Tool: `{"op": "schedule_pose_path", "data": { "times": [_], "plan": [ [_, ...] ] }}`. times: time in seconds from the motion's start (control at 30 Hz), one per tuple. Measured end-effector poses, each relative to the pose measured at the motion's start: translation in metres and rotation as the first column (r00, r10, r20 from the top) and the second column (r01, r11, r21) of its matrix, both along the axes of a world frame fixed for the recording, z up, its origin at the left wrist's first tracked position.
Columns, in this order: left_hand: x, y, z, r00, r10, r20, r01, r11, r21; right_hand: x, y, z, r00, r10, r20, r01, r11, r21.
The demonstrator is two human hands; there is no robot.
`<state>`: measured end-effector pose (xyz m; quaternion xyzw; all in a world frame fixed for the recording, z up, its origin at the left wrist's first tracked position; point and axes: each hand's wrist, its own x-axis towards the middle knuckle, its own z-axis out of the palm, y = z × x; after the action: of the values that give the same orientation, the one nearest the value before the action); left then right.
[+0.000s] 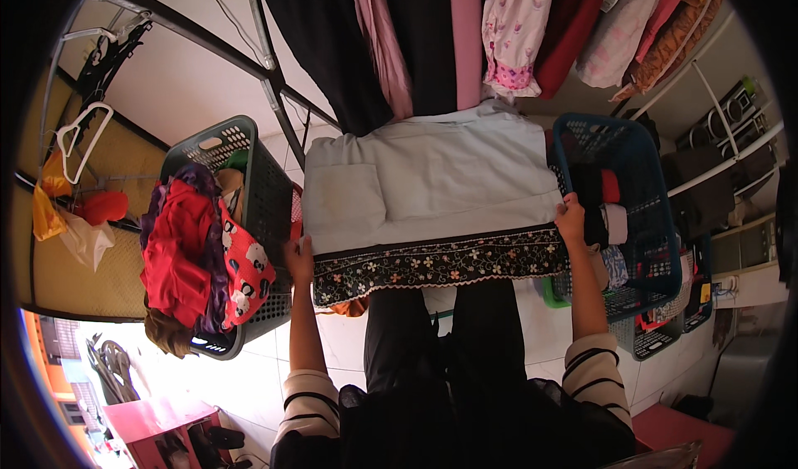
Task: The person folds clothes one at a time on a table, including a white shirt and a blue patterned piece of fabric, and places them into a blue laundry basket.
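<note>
In front of me a pale grey cloth (465, 178) with a square patch like a pocket at its left lies spread out flat. Along its near edge runs a black floral cloth (440, 263) with a light scalloped trim, hanging down toward my knees. My left hand (299, 259) is closed on the near left corner, its thumb on top. At the right end, my right hand (570, 216) pinches the edge of the pale grey cloth, the fingers curled. Whatever supports the cloth is hidden beneath it.
At left stands a grey laundry basket (270, 195) heaped with red and purple clothes (187, 236). A blue basket (657, 211) with clothes stands at right. Hanging garments (424, 45) crowd the far side. A white hanger (83, 140) hangs from a rack at left.
</note>
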<state>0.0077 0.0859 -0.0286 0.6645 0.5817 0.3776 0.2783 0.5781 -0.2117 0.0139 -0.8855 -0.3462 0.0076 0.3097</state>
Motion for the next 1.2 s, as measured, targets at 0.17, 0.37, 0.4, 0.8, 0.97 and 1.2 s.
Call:
{"op": "schedule_pose_path", "data": {
  "times": [0.17, 0.37, 0.4, 0.8, 0.97, 1.2],
  "plan": [
    [-0.004, -0.023, 0.002, 0.988, 0.085, 0.129, -0.086, 0.996, 0.004, -0.045, 0.012, 0.032, 0.981, 0.036, 0.192, -0.009, 0.990, -0.143],
    [0.029, -0.059, 0.067, 0.800, -0.287, -0.527, 0.485, 0.826, 0.286, -0.067, -0.005, 0.019, 0.773, 0.535, 0.341, -0.355, 0.810, -0.467],
    [0.026, -0.056, 0.060, 0.751, -0.310, -0.583, 0.507, 0.836, 0.209, -0.063, 0.001, 0.016, 0.758, 0.557, 0.339, -0.354, 0.787, -0.505],
    [0.043, 0.013, 0.092, 0.654, -0.391, -0.647, 0.562, 0.824, 0.070, -0.017, 0.063, 0.060, 0.748, 0.554, 0.366, -0.252, 0.747, -0.615],
    [0.039, -0.009, 0.123, 0.761, -0.254, -0.597, 0.504, 0.811, 0.297, -0.028, 0.040, 0.109, 0.719, 0.477, 0.506, -0.296, 0.868, -0.397],
    [0.013, -0.059, 0.032, 0.638, -0.303, -0.708, 0.466, 0.884, 0.041, -0.057, -0.019, 0.001, 0.712, 0.582, 0.392, -0.334, 0.772, -0.541]
  ]
}}
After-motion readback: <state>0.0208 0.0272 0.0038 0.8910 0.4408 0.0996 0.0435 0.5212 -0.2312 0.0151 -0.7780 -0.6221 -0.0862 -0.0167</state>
